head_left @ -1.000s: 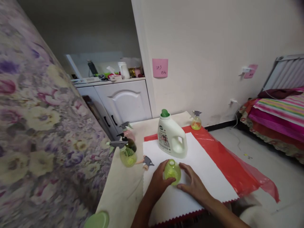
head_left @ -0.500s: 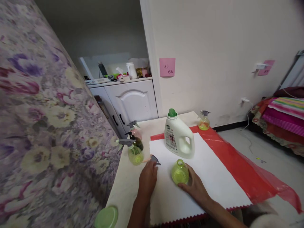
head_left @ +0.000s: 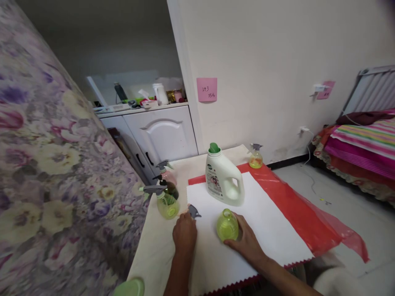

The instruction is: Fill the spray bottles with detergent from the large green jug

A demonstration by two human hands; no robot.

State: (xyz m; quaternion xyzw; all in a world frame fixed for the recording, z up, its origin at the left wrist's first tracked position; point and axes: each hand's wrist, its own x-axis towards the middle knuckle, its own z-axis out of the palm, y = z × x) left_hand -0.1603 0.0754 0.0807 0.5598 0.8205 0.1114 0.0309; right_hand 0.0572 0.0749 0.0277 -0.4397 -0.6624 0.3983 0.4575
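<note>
Right grip (head_left: 247, 241): near side of the white jug (head_left: 222, 187); thumb and fingers clasped about the right flank of the yellow-green bottle.

Yellow-green bottle (head_left: 227, 228): upright, neck bare, on the near side of the jug and apart from it. Risk: held from one flank only, it could tip under a sideways push; any contents would leave by the neck.

White sheet (head_left: 222, 265): under jug and bottle, over red plastic (head_left: 299, 213) on the table (head_left: 159, 240). Risk: probably loose; a dragging wrist could shift everything standing on it.

Left grip (head_left: 185, 232): near left of the jug, at the spray head; fingertips partly hidden, so whether clasped or merely touching cannot be told.

Spray head (head_left: 194, 211): lying down, near left of the jug. Risk: a shallow pinch could let it roll or slip.

Green spray bottle (head_left: 168, 207): left of the jug, close beyond the left grip, with a dark bottle (head_left: 172, 190) and pink bottle (head_left: 168, 176) behind. Risk: a wide leftward swing could topple the cluster.

Far spray bottle (head_left: 256, 159): beyond the jug, rightward; little exposed.
</note>
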